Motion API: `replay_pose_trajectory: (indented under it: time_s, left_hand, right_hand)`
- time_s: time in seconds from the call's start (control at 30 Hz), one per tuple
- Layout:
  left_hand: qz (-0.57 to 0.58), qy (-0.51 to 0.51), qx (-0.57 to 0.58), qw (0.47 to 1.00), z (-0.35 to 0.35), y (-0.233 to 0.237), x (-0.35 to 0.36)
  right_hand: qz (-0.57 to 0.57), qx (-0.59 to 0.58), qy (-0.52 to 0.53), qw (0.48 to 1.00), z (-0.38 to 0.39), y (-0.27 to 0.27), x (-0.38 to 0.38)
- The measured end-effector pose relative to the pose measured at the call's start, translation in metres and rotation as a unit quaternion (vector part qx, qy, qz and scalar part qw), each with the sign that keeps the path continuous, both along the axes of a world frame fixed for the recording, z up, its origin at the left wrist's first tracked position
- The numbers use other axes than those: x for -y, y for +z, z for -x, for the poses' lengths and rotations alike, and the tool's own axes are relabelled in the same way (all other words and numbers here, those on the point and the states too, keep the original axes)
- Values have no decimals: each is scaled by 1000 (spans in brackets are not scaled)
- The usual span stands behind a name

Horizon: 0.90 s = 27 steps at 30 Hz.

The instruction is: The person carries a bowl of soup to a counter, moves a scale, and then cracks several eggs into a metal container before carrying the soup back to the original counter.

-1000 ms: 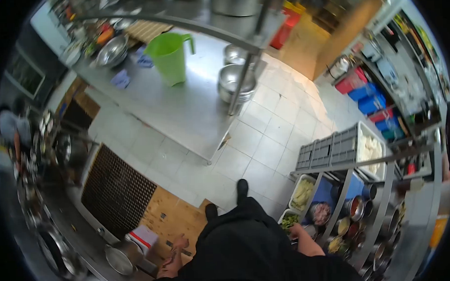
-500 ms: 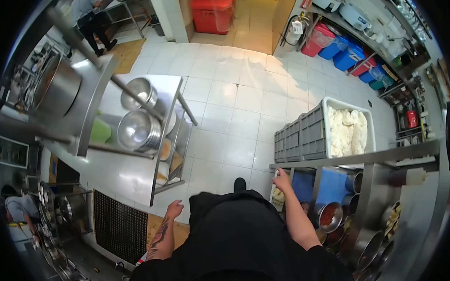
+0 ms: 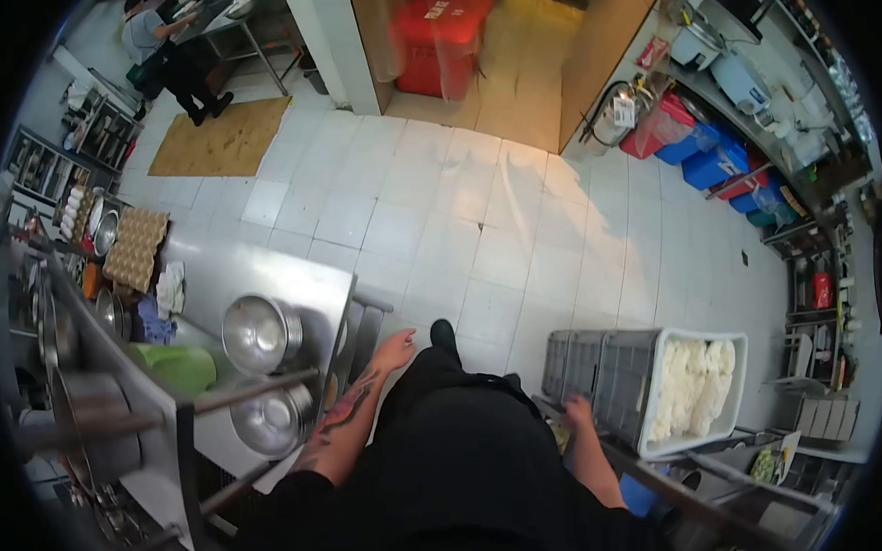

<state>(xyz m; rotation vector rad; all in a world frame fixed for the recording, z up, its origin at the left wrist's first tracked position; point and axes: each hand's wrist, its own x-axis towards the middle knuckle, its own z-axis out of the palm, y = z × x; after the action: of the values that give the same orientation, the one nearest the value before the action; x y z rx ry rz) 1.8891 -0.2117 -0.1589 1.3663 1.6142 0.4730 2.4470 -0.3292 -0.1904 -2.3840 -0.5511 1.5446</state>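
Note:
My left hand [image 3: 395, 349] hangs in front of my left hip, its fingers loosely curled, with nothing visible in it. It is near the edge of a steel table [image 3: 310, 277]. On that table stand a stack of steel bowls [image 3: 258, 332] and a second bowl stack [image 3: 269, 417]. My right hand [image 3: 578, 413] hangs low by my right side, close to a grey crate [image 3: 627, 366]; its fingers are blurred. A white-rimmed tub [image 3: 742, 372] at the crate's right end holds a pale, lumpy mass [image 3: 693, 388].
A green container [image 3: 177, 367] and egg trays [image 3: 137, 249] are to the left. Ahead, a person [image 3: 166, 57] stands by a brown mat [image 3: 218, 138]. A red bin [image 3: 440, 47] is in the doorway; a fire extinguisher [image 3: 615, 119] and blue bins [image 3: 714, 159] are at right.
I have moved forward across the tiled floor. The steel table and crate now sit lower in view, and more of the mat shows. My left hand has swung forward, my right hand back.

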Motion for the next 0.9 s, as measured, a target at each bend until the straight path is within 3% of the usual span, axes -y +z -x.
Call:
replay_pose_trajectory:
  time_s: [0.07,0.13,0.2,0.3,0.43,0.5,0.53,0.57,0.6,0.63,0.67,0.7,0.8,0.9]
  left_hand:
    - [9,-104,-94,990,3,-9,-80]
    - [-39,-123,-121,984,9,-6,-157]
    - [-83,-140,-151,975,13,12,-210]
    - [-39,-32,13,999,17,85,-282]
    - [-103,18,8,995,70,73,-320]
    - [-72,92,-29,993,114,47,-303]
    - [-11,115,-110,987,130,43,-286]
    - [46,142,-185,971,148,38,-278]
    - [47,182,-181,965,166,33,-270]
    - [53,233,-149,960,182,22,-254]
    - [59,282,-117,950,190,21,-242]
    - [68,316,-114,939,195,20,-233]
    - [24,435,-75,897,207,36,-221]
    - [3,510,17,860,232,63,-233]
  right_hand:
    - [-5,-29,-30,999,3,-2,0]
    - [6,-8,-89,996,34,31,-12]
    - [33,-5,-55,998,54,56,-34]
    - [33,-35,7,999,71,31,-86]
    - [32,-62,125,990,87,-19,-192]
    - [18,-75,185,980,85,-42,-270]
    - [-5,-89,202,975,82,-62,-316]
    - [-39,-119,200,972,79,-83,-375]
    - [-83,-165,160,970,77,-101,-441]
    - [27,-43,555,830,95,-25,-540]
    - [13,-50,387,920,118,-4,-606]
    - [-2,-86,341,936,133,8,-682]
    - [-93,-16,362,927,208,54,-866]
    - [-155,5,350,924,332,110,-974]
